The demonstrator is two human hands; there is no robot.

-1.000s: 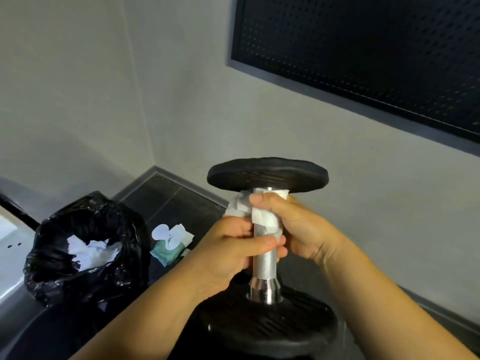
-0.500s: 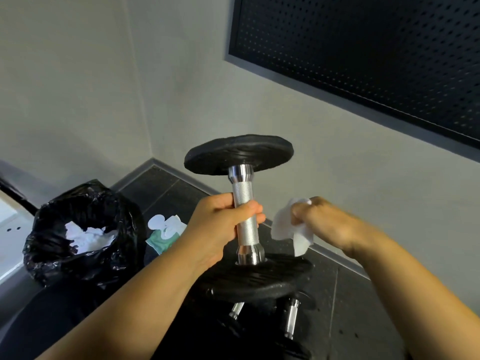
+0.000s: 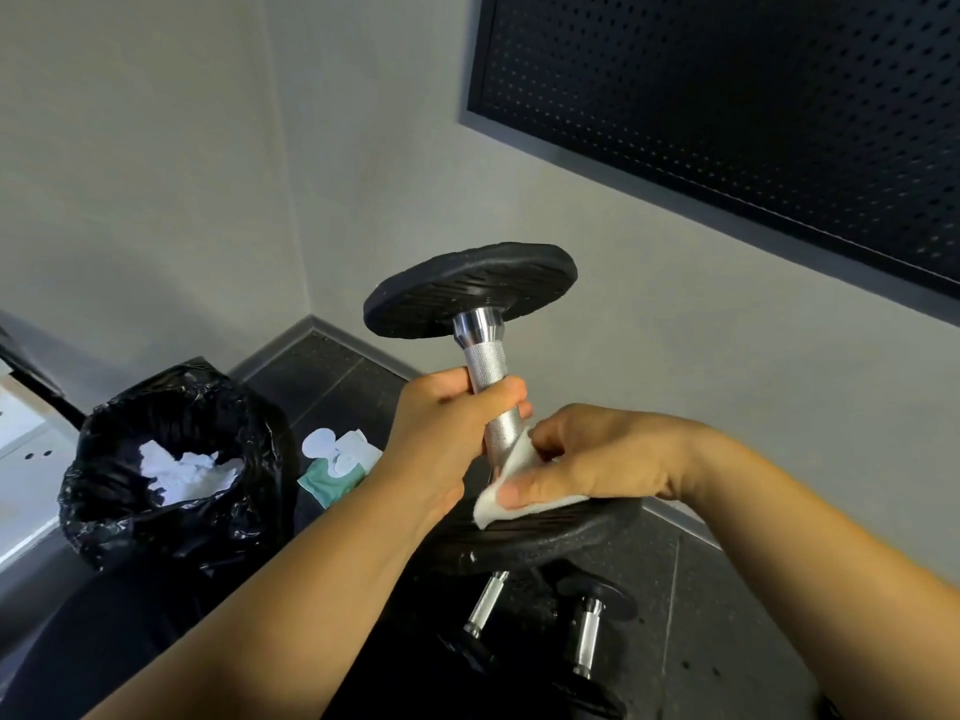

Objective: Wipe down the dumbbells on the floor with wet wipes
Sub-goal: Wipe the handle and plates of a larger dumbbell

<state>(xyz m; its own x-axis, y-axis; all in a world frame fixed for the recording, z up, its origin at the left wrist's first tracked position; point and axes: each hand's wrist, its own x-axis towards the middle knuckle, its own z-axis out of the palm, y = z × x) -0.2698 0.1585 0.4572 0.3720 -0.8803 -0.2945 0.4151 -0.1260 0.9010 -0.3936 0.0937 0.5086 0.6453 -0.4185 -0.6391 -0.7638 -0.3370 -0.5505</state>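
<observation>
Head view: a dumbbell [image 3: 488,402] was held roughly upright, tilted slightly, off the floor. Its knurled handle was wrapped mid-length by the left hand [image 3: 447,433], fingers curled tight around it. A white wet wipe [image 3: 506,485] was pinched between thumb and fingers of the right hand [image 3: 597,459] and pressed against the lower end of the handle and the top face of the lower plate. Two more dumbbells [image 3: 584,636] were seen lying on the dark floor below. A black bin bag [image 3: 171,475] holding used wipes stood at the left, with a wipes pack [image 3: 337,467] just beside it.
</observation>
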